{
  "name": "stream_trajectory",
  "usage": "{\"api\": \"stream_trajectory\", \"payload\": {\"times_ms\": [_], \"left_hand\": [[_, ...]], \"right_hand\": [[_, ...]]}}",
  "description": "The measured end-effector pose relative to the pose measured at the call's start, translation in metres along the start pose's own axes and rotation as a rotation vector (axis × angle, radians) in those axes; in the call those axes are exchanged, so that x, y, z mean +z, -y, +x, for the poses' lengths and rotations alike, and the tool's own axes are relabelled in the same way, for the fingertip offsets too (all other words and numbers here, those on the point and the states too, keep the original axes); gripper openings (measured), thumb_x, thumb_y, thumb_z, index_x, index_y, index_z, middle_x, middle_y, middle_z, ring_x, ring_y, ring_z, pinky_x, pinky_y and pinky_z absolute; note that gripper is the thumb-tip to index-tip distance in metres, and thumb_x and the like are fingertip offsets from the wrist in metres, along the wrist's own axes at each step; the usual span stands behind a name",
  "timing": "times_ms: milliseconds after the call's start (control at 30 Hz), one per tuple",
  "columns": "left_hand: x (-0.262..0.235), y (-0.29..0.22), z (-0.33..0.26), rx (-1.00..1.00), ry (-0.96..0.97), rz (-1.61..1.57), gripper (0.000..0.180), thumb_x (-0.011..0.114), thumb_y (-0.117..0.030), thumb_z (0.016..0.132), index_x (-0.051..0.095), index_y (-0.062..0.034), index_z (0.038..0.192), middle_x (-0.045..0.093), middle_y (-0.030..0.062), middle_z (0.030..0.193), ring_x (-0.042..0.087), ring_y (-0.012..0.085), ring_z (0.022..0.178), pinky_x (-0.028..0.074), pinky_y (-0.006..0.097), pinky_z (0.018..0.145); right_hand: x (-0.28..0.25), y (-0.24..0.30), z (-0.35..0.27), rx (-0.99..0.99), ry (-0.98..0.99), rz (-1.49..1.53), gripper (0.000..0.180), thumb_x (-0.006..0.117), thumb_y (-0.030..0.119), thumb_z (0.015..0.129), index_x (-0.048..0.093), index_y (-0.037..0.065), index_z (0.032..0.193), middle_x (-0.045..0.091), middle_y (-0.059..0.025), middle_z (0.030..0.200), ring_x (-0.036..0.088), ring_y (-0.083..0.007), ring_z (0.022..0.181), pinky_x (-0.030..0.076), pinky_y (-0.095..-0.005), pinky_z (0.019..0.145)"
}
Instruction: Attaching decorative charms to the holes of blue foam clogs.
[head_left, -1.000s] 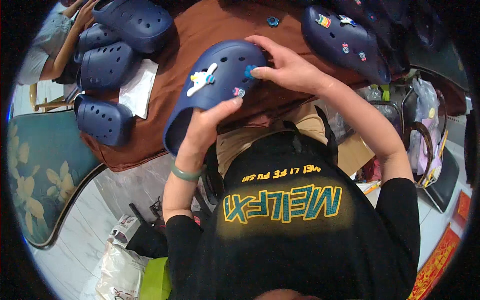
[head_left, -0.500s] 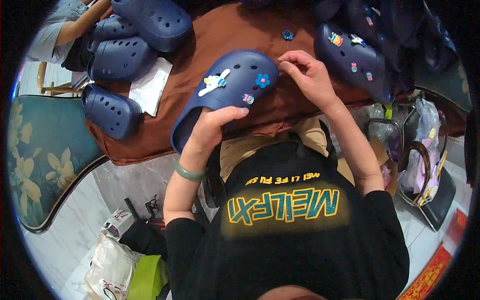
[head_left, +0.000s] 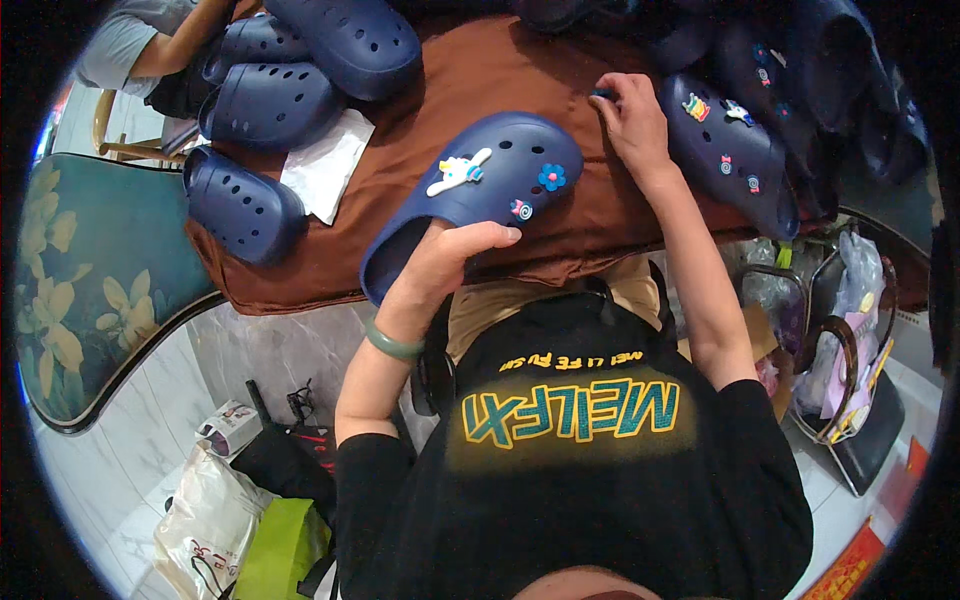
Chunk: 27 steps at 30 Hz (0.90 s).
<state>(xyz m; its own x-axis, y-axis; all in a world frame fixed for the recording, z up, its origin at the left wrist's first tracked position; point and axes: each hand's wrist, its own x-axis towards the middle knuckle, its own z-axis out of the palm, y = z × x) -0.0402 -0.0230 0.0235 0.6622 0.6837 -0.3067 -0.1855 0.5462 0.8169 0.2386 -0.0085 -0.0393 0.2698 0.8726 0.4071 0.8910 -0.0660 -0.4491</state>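
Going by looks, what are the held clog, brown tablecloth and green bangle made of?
Held clog: probably moulded foam or rubber, satin; thick one-piece body, round holes.
Brown tablecloth: likely fabric, matte; soft creases, draping edge.
Green bangle: smooth, rigid-looking ring; stone, glass or plastic, unclear.

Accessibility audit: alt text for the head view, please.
The left hand holds a navy clog with three colourful charms; the right hand touches a small blue piece over brown cloth. More navy clogs lie on both sides.
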Motion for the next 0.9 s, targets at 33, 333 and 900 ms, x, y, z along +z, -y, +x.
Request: {"api": "stream_trajectory", "payload": {"times_ms": [33, 333, 900], "left_hand": [[0.001, -0.001, -0.001, 0.000, 0.001, -0.008, 0.057, 0.068, -0.005, 0.067, 0.054, -0.0009, 0.123, 0.057, 0.0076, 0.118, 0.052, 0.0191, 0.111, 0.039, 0.031, 0.098], [-0.007, 0.007, 0.002, -0.010, 0.032, -0.021, 0.059, 0.067, -0.003, 0.068, 0.051, -0.0011, 0.125, 0.056, 0.0069, 0.119, 0.051, 0.0178, 0.112, 0.039, 0.031, 0.098], [-0.007, 0.009, -0.001, 0.025, 0.086, 0.082, 0.059, 0.068, -0.008, 0.072, 0.048, -0.0004, 0.126, 0.054, 0.0079, 0.118, 0.050, 0.0187, 0.110, 0.040, 0.031, 0.097]], "right_hand": [[-0.003, 0.003, -0.001, 0.043, 0.014, 0.165, 0.024, 0.072, 0.017, 0.080, 0.063, 0.007, 0.100, 0.058, -0.0097, 0.098, 0.061, -0.0247, 0.080, 0.051, -0.0352, 0.069], [-0.032, 0.072, -0.014, -0.316, 0.032, 0.566, 0.022, 0.078, 0.000, 0.069, 0.066, 0.004, 0.087, 0.060, -0.0046, 0.095, 0.058, -0.0142, 0.080, 0.050, -0.0275, 0.070], [-0.033, 0.095, -0.005, -0.644, 0.096, 0.325, 0.018, 0.075, 0.011, 0.071, 0.065, 0.005, 0.085, 0.063, -0.0074, 0.091, 0.062, -0.0245, 0.084, 0.053, -0.0343, 0.070]]}}
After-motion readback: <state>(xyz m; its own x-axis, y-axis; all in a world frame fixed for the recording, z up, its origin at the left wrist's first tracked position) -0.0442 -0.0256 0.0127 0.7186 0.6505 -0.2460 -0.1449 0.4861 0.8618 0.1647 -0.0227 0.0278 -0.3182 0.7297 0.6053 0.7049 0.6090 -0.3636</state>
